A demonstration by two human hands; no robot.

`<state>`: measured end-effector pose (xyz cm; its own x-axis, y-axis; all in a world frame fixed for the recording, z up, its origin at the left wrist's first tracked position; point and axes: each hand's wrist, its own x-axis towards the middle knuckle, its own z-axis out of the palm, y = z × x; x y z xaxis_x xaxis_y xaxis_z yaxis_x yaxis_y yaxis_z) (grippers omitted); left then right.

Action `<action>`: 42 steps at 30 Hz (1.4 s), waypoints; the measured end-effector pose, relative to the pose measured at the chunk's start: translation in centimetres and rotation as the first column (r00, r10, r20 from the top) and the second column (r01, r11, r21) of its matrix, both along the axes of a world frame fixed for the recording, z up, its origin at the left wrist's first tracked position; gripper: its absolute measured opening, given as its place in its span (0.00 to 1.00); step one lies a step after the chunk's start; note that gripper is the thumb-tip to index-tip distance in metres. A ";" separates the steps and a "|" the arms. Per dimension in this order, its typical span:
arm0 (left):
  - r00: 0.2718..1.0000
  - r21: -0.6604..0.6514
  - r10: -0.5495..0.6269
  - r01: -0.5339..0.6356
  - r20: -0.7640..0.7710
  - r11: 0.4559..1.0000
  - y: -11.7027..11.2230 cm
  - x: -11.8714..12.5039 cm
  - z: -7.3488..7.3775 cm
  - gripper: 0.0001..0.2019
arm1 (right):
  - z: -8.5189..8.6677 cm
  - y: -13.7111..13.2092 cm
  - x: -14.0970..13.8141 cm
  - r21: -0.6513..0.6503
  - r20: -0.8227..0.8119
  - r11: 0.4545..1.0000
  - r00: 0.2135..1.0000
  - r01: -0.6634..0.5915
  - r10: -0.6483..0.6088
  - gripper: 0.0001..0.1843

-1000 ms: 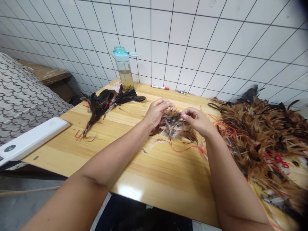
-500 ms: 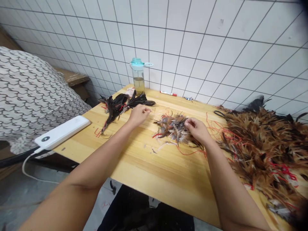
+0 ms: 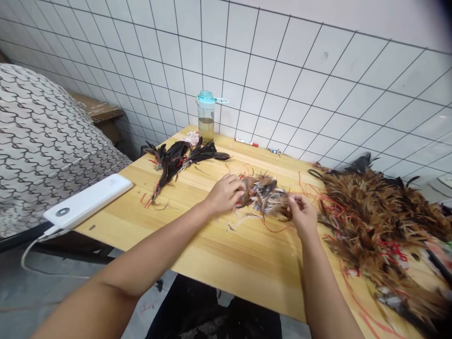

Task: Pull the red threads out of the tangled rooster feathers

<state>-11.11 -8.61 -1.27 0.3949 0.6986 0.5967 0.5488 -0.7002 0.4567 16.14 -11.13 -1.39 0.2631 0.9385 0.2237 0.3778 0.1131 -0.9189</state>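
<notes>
A small heap of brown and grey feathers [image 3: 264, 193] lies on the wooden table in front of me, with red string around it. At the heap's left edge my left hand [image 3: 226, 194] has its fingers curled over and closed on some feathers; the fingertips are partly hidden. On the opposite side, my right hand [image 3: 302, 212] pinches feathers at the heap's right end between thumb and forefinger. Loose red string [image 3: 278, 230] trails along the table below the heap.
Bundles of black feathers [image 3: 173, 157] lie to the left, near a water bottle [image 3: 206, 117]. A white power bank [image 3: 88, 200] with a cable sits on the left edge. A red marker [image 3: 246, 142] rests by the tiled wall. Brown feather trim [image 3: 367, 207] covers the right side.
My left hand has come right and down from near the black feathers to the heap's left edge. My right hand has shifted slightly right and down. The view has turned a little.
</notes>
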 end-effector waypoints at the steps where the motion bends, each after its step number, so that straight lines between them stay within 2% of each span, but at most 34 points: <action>1: 0.999 0.009 -0.029 0.030 -0.014 1.000 -0.1 0.5 0.3 0.08 | -0.3 0.1 0.6 0.026 -0.001 0.998 0.998 0.056 -0.056 0.17; 6: 0.982 -0.010 -0.108 0.108 -0.154 0.994 -0.1 3.1 1.4 0.09 | -2.3 1.3 4.1 0.118 0.019 0.946 0.952 0.300 -0.305 0.20; 10: 0.955 -0.072 -0.129 0.113 -0.267 0.991 -0.3 5.1 1.1 0.08 | -3.7 1.9 5.0 0.163 0.045 0.898 0.906 0.409 -0.421 0.18; 12: 0.946 -0.106 -0.135 0.108 -0.296 0.989 -0.5 6.1 0.7 0.07 | -4.0 1.8 4.3 0.173 0.082 0.906 0.911 0.387 -0.405 0.15; 15: 0.934 -0.115 -0.115 0.080 -0.338 0.990 -0.9 7.6 0.1 0.06 | -3.8 1.4 2.3 0.224 0.185 0.941 0.937 0.252 -0.295 0.13; 18: 0.920 -0.087 -0.057 0.025 -0.388 0.996 -1.1 9.2 -0.5 0.09 | -3.5 0.9 0.9 0.305 0.350 0.945 0.909 0.116 -0.225 0.10; 20: 0.921 -0.088 -0.036 0.001 -0.387 0.996 -0.9 10.0 -0.9 0.08 | -3.4 0.7 0.7 0.326 0.391 0.940 0.890 0.104 -0.234 0.10; 23: 0.976 -0.158 -0.037 0.002 -0.216 0.988 -0.3 10.1 -1.2 0.09 | -3.2 0.6 1.0 0.323 0.364 0.937 0.897 0.132 -0.252 0.10; 25: 1.000 -0.271 -0.009 0.012 0.013 0.963 0.1 9.5 -1.2 0.07 | -2.8 0.5 1.2 0.333 0.336 0.933 0.907 0.136 -0.252 0.11; 26: 0.990 -0.350 0.022 0.029 0.143 0.936 0.3 9.0 -1.1 0.06 | -2.5 0.3 1.1 0.342 0.327 0.931 0.913 0.125 -0.243 0.11; 27: 0.960 -0.433 0.063 0.064 0.271 0.899 0.5 8.5 -1.0 0.06 | -2.2 0.2 0.9 0.347 0.322 0.932 0.920 0.106 -0.224 0.12; 29: 0.855 -0.567 0.155 0.183 0.495 0.803 0.8 7.6 -0.7 0.07 | -1.6 -0.3 0.3 0.335 0.327 0.941 0.932 0.042 -0.158 0.13; 32: 0.684 -0.612 0.232 0.384 0.692 0.691 0.8 6.8 -0.6 0.13 | -1.3 -1.0 -1.1 0.255 0.347 0.962 0.938 -0.092 -0.003 0.11; 34: 0.631 -0.602 0.231 0.469 0.740 0.647 0.6 6.7 -0.5 0.15 | -1.6 -1.4 -2.1 0.189 0.349 0.966 0.931 -0.179 0.104 0.10; 36: 0.638 -0.601 0.203 0.502 0.743 0.622 0.3 6.9 -0.5 0.15 | -1.9 -1.7 -2.9 0.133 0.334 0.963 0.925 -0.235 0.180 0.10; 39: 0.729 -0.632 0.126 0.477 0.673 0.611 0.0 7.1 -0.5 0.14 | -2.0 -1.8 -3.7 0.092 0.286 0.960 0.930 -0.266 0.230 0.10; 42: 0.818 -0.648 0.030 0.432 0.575 0.627 -0.1 7.0 -0.6 0.12 | -1.8 -1.8 -3.9 0.052 0.215 0.954 0.936 -0.297 0.279 0.12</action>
<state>-4.07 -8.73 -1.84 0.3983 0.9144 0.0723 -0.0276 -0.0669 0.9974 12.22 -12.92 -3.22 -0.0747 0.9433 0.3235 0.4948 0.3167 -0.8092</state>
